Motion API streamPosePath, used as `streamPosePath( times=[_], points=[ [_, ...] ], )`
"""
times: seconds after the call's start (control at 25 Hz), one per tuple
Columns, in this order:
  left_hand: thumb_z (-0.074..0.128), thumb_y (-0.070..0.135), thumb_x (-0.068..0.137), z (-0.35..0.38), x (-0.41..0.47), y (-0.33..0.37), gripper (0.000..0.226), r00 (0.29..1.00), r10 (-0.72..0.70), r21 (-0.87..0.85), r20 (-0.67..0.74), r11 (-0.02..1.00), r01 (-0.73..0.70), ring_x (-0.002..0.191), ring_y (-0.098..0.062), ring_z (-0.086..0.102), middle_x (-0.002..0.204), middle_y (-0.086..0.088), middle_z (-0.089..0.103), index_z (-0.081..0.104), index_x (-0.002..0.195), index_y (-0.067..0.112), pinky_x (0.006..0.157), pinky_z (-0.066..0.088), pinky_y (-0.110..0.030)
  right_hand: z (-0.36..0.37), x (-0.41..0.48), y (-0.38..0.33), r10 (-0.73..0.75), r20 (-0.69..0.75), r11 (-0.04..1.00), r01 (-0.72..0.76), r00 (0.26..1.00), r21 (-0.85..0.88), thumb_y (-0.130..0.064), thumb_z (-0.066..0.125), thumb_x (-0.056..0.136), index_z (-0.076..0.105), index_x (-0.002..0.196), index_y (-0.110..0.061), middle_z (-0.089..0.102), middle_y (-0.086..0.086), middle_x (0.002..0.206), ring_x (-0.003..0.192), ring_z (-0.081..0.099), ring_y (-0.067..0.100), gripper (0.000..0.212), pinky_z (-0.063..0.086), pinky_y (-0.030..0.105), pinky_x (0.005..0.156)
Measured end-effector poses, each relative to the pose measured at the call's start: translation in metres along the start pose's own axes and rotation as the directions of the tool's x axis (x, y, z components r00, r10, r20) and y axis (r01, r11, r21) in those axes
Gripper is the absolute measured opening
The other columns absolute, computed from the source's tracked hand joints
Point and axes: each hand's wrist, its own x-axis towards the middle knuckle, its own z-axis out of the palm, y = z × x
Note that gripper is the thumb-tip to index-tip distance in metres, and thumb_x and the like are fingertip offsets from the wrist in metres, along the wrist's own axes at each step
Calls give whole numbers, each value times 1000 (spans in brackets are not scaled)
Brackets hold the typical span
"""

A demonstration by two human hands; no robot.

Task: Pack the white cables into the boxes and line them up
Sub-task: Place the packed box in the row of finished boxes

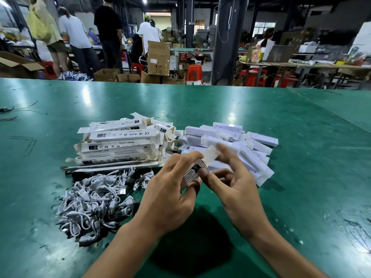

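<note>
Here, three heaps lie on the green tabletop [261, 117]: flat boxes [120, 145], white cables [94, 201], closed boxes [241, 145]. The left hand [170, 195] and right hand [234, 189] together grip one white, black-labelled carton [193, 171].

Left hand [170, 189] curls round a small box [191, 174]; right hand [236, 187] pinches its far end, forearms converging below.

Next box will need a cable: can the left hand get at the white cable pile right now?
Probably yes once freed: the pile of white cables lies just left of the left hand with nothing between, but that hand grips the box now.
</note>
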Motion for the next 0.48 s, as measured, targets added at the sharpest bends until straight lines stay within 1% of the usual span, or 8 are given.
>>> streamPosePath(
  times=[0.04,0.08,0.16,0.24,0.32,0.4,0.48],
  points=[
    [60,20,80,0,0,0,61,1000,4,16,-1,1000,-4,86,-9,59,115,23,51,43,132,46,69,57,-37,0,-1,1,10,21,1000,-10,1000,13,-44,82,77,65,123,-46,73,-3,93,77,68,17,49,56,27,76],
    [61,19,79,0,0,-1,64,1000,11,34,-6,999,-11,85,-10,60,115,23,51,41,133,47,68,57,-38,2,-3,1,-4,18,1000,4,1000,-4,-43,79,78,69,118,-45,73,-2,83,73,67,16,41,56,27,73],
    [63,19,79,0,-2,0,65,999,22,47,-23,999,-21,89,-10,62,118,22,55,41,134,47,70,57,-37,4,-5,-1,-38,-10,999,38,999,-35,-44,76,79,73,112,-43,73,0,75,69,67,16,33,55,22,68],
    [67,22,80,1,-3,2,64,999,26,55,-38,998,-24,95,-10,67,123,19,62,43,136,45,75,58,-36,3,-4,-3,-39,-50,999,39,998,-13,-46,74,82,77,108,-37,74,-1,76,67,67,10,28,51,16,64],
    [69,24,81,1,-3,2,64,998,20,71,-53,997,-17,97,-9,69,122,17,66,45,137,42,76,58,-34,0,-1,-4,-38,-68,999,39,997,10,-41,73,86,79,103,-30,76,-2,79,64,67,9,22,51,15,63],
    [70,25,81,2,-4,3,62,997,18,83,-70,996,-12,94,-6,69,120,17,68,47,136,41,75,58,-32,-1,1,-4,-24,-47,999,26,999,32,-36,75,87,80,102,-28,77,-1,82,64,67,10,18,51,17,63],
    [71,25,81,2,-4,3,59,996,25,91,-83,996,-17,88,-3,68,115,16,69,50,134,39,73,57,-29,1,0,-4,18,-25,994,-15,1000,108,-34,77,85,80,100,-26,77,-1,84,63,63,10,17,51,18,63]
  ],
)
